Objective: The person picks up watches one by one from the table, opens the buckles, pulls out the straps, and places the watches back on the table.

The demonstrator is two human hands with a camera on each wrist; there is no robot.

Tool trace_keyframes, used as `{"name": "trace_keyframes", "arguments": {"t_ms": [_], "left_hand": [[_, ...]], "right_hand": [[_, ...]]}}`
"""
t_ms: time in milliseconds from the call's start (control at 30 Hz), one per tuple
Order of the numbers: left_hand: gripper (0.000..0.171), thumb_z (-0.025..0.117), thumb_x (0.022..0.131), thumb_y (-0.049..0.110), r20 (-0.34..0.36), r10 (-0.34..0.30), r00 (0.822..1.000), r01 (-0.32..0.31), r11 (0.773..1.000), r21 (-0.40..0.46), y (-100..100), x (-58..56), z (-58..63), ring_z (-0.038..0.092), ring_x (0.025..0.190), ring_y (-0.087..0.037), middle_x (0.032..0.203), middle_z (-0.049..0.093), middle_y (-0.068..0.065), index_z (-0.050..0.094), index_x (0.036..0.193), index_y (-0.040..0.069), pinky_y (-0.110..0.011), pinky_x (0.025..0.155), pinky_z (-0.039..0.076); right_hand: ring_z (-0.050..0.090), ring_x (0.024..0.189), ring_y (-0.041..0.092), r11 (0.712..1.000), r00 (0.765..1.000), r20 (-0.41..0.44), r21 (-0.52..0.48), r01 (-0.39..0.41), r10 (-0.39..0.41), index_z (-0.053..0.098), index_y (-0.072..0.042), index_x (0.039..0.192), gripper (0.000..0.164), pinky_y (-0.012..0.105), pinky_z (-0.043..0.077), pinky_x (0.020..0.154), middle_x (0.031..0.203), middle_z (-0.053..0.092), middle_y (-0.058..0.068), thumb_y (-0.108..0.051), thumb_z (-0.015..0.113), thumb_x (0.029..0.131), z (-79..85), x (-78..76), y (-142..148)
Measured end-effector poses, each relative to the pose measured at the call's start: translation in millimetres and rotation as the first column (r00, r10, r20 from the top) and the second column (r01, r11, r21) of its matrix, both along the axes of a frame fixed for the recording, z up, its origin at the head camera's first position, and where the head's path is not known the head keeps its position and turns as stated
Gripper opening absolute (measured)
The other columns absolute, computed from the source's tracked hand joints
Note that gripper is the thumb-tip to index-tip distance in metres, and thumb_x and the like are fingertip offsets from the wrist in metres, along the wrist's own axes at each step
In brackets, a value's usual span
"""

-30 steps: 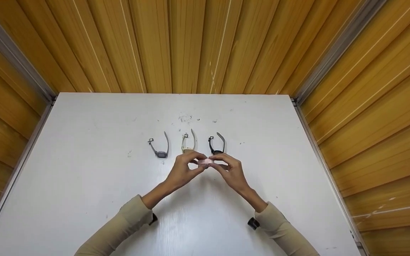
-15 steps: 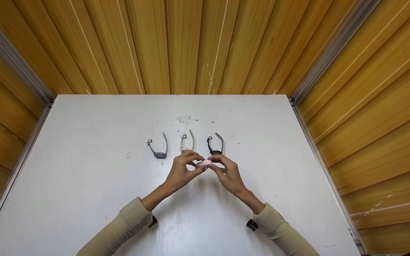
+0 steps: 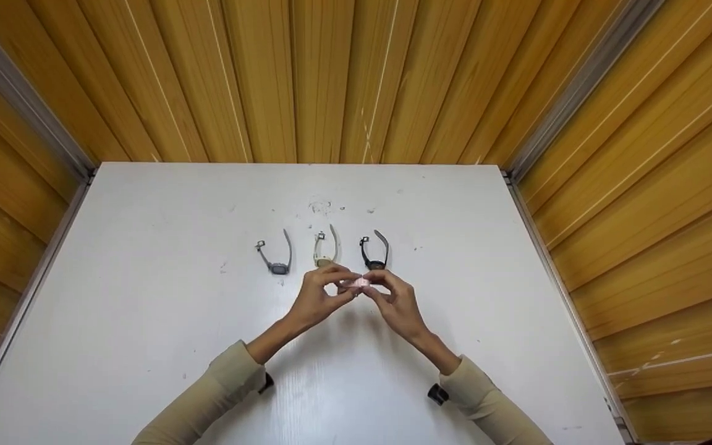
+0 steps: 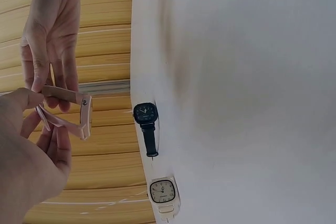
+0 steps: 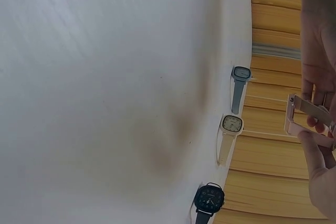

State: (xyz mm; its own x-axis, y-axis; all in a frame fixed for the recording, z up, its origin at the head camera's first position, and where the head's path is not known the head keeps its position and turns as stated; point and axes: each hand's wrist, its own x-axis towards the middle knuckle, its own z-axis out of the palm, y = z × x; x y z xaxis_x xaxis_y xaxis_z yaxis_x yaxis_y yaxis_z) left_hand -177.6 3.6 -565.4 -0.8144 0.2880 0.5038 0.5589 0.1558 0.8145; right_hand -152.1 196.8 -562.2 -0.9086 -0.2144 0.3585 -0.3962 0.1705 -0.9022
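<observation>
Both hands hold a pink wristwatch above the table, just in front of the other watches. My left hand pinches its strap between thumb and fingers. From the other side my right hand pinches the strap too, fingertips close to the left ones. In the left wrist view the strap bends into a loop, its ends meeting near the fingertips. The watch case shows edge-on, so the dial is hidden. Fingers cover the strap ends; whether they are fastened I cannot tell.
Beyond the hands, three watches stand in a row with straps undone: grey, cream and black. They rest on a white table with dark specks. Wood-patterned panels enclose the back and sides.
The pink watch turns slightly between the fingertips. Both hands otherwise keep nearly the same place and grip. The three other watches stay put.
</observation>
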Motion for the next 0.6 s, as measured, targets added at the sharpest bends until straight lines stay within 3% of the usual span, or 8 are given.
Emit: {"name": "trace_keyframes", "arguments": {"t_ms": [167,433,600], "left_hand": [[0.017,0.082,0.08,-0.004,0.017,0.032,0.999,-0.032,0.999,0.013,7,0.0,3.9,0.067,0.078,-0.036,0.092,0.075,-0.018,0.078,0.096,-0.003,-0.044,0.065,0.059],[0.014,0.078,0.077,-0.013,0.077,0.042,0.996,-0.046,0.998,0.046,13,8.7,33.5,0.067,0.081,-0.041,0.088,0.073,-0.024,0.076,0.09,-0.01,-0.05,0.066,0.06],[0.015,0.077,0.076,-0.013,0.102,0.038,0.994,-0.042,0.999,0.031,12,9.7,36.2,0.068,0.083,-0.039,0.09,0.073,-0.023,0.076,0.09,-0.009,-0.051,0.069,0.061]], "right_hand": [[0.069,0.111,0.018,1.0,1.0,-0.011,-0.024,0.007,-0.007,0.065,0.005,0.114,0.019,0.028,0.061,0.091,0.115,0.068,0.021,0.001,0.066,0.096,-0.7,-1.8,1],[0.07,0.11,0.022,0.998,0.999,-0.004,-0.035,0.052,-0.052,0.066,0.003,0.114,0.019,0.029,0.061,0.092,0.115,0.068,0.019,-0.001,0.067,0.096,-1.6,-3.1,2],[0.07,0.11,0.022,0.997,0.998,0.011,-0.037,0.068,-0.068,0.064,0.007,0.115,0.019,0.028,0.061,0.091,0.115,0.067,0.024,0.001,0.066,0.096,-4.6,-1.8,2]]}}
